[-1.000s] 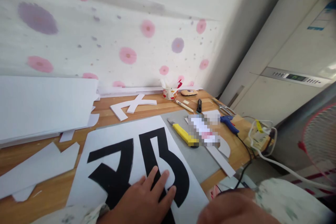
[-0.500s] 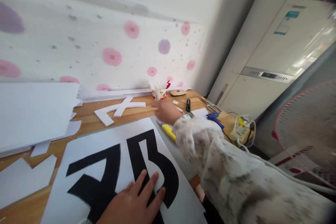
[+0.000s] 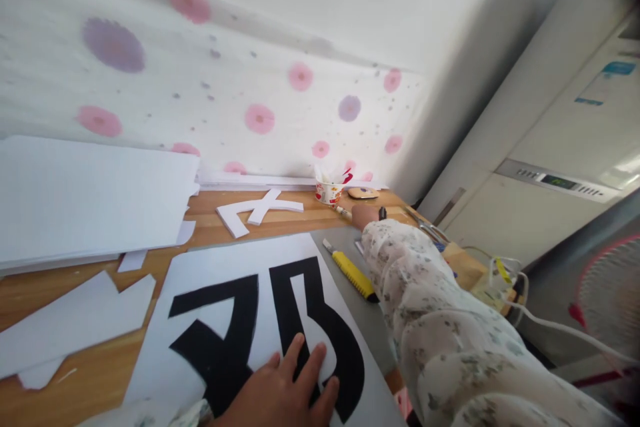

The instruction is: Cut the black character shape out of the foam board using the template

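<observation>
A small paper cup (image 3: 328, 192) with a red pattern stands at the back of the table (image 3: 100, 360), against the spotted wall; white sticks and something red poke out of its top, too small to tell apart. Just right of the cup lies a flat tan oval piece (image 3: 363, 193).

The table is pale wood with a visible grain. In front of the cup lies a white cut-out (image 3: 260, 208) of crossed thick strokes, and nearer than that a large white sheet (image 3: 200, 267) bearing bold black strokes with curved edges. Beside the sheet, on the cup's side, a grey mat (image 3: 345, 240) carries a yellow knife (image 3: 353, 271) with its blade pointing toward the cup. Far left of the cup sits a stack of white boards (image 3: 85, 193), with loose white offcuts (image 3: 70, 323) in front of it.

The left hand (image 3: 285, 393) lies flat on the sheet, fingers spread wide, pressing on the black curve and holding nothing. The right arm, in a flowered sleeve (image 3: 430, 307), stretches out over the mat; the right hand (image 3: 364, 215) is just right of the cup, by a black tool (image 3: 383, 213) and a pen (image 3: 343, 212). Whether it grips anything cannot be told.
</observation>
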`<control>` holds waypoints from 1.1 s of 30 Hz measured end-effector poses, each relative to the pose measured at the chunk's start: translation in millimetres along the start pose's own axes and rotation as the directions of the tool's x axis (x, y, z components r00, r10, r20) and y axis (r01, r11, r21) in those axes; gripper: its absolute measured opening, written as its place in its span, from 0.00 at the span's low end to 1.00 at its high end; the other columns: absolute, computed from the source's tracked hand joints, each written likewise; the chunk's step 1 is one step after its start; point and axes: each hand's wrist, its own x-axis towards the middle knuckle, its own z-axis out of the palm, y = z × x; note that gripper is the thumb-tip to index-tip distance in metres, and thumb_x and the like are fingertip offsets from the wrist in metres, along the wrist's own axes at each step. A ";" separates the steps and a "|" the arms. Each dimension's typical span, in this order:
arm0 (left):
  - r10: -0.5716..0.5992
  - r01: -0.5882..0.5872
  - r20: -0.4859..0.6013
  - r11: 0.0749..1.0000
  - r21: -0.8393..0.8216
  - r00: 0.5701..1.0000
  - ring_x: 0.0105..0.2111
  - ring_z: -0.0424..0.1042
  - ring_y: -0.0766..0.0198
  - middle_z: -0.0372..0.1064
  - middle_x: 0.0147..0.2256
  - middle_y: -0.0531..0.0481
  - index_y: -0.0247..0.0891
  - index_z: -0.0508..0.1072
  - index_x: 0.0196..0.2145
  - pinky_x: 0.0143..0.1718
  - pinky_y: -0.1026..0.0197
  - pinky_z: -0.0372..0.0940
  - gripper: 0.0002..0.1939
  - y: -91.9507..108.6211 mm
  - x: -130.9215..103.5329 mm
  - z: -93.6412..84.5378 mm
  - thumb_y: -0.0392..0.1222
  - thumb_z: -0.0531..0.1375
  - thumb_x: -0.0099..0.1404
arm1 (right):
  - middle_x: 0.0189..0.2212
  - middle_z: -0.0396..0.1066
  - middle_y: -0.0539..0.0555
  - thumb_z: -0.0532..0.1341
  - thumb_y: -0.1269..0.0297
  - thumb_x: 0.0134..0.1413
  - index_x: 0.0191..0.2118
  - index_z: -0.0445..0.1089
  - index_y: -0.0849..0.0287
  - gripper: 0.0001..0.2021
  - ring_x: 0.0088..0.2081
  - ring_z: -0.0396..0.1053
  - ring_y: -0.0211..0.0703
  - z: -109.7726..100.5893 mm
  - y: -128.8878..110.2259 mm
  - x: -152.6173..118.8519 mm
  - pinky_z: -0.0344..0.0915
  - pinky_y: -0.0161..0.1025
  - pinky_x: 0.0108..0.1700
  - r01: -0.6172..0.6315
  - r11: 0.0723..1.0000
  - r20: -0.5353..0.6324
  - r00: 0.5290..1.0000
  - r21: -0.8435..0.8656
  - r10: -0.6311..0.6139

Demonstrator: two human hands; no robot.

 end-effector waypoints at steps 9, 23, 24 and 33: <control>0.014 -0.008 0.050 0.993 -0.118 0.999 0.67 0.53 0.24 0.52 0.69 0.27 0.39 0.61 0.68 0.56 0.28 0.65 0.44 9.0 -14.2 -23.7 0.65 0.65 0.63 | 0.27 0.70 0.47 0.62 0.59 0.60 0.40 0.67 0.59 0.09 0.26 0.69 0.36 17.7 -17.6 -75.7 0.65 0.34 0.29 -0.058 0.960 0.097 0.995 0.273 0.033; 0.024 -0.012 0.097 0.992 -0.128 0.995 0.67 0.54 0.26 0.50 0.69 0.24 0.33 0.62 0.67 0.59 0.29 0.64 0.42 6.5 -15.3 -32.5 0.61 0.64 0.65 | 0.20 0.62 0.44 0.67 0.61 0.45 0.25 0.64 0.54 0.11 0.22 0.60 0.35 49.8 -15.6 -181.4 0.56 0.34 0.23 -0.111 0.650 0.215 0.973 0.752 -0.083; 0.017 -0.003 0.110 0.991 -0.131 0.994 0.67 0.54 0.28 0.50 0.69 0.24 0.32 0.62 0.68 0.60 0.30 0.63 0.42 5.8 -14.4 -33.7 0.60 0.64 0.66 | 0.20 0.62 0.44 0.67 0.61 0.46 0.25 0.63 0.54 0.11 0.22 0.60 0.36 50.2 -15.0 -182.5 0.55 0.34 0.23 -0.115 0.646 0.223 0.971 0.754 -0.087; 0.010 0.001 0.185 0.998 -0.062 0.983 0.65 0.57 0.30 0.49 0.68 0.25 0.29 0.63 0.67 0.59 0.33 0.65 0.38 4.3 -6.6 -39.3 0.50 0.66 0.66 | 0.19 0.62 0.45 0.65 0.51 0.52 0.25 0.62 0.53 0.16 0.21 0.59 0.37 57.0 -10.9 -182.9 0.55 0.36 0.23 -0.099 0.681 0.233 0.967 0.725 -0.107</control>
